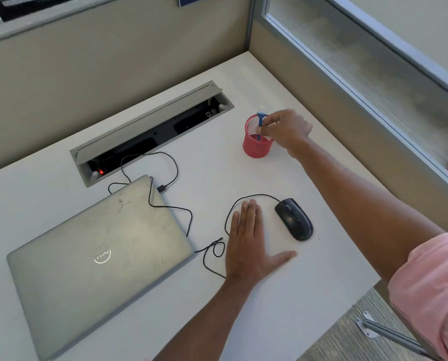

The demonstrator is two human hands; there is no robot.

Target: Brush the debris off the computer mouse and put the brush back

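At the far right of the white desk (308, 282), near the corner of the two partition walls: red mesh cup (256, 145), upright, apart from both walls. Blue brush (261, 120) standing in the cup, head above the rim, handle down inside. Right hand (286, 128) over the cup's right side, thumb and fingertips curled, pinching the brush handle.

Nearer the front: black computer mouse (294, 218), flat on the desk, well apart from the cup, bare surface between the two. Left hand (249, 246) just beside the mouse on its left, not touching it; palm down, fingers straight and together, thumb spread, nothing held. Mouse cable (226, 220) looped round the fingertips and running on toward the laptop.

Front desk edge angled across the lower right, below the right forearm; floor (347, 334) beyond it. Frosted glass panel (361, 82) above the right partition.

At the back centre: recessed cable tray (144, 126), lid raised, small red light (101, 171) inside. Black charger cable (177, 173) from the tray to the laptop.

At the left: closed silver laptop (87, 269), lid logo (102, 254) reading "DELL", upside down from this view.
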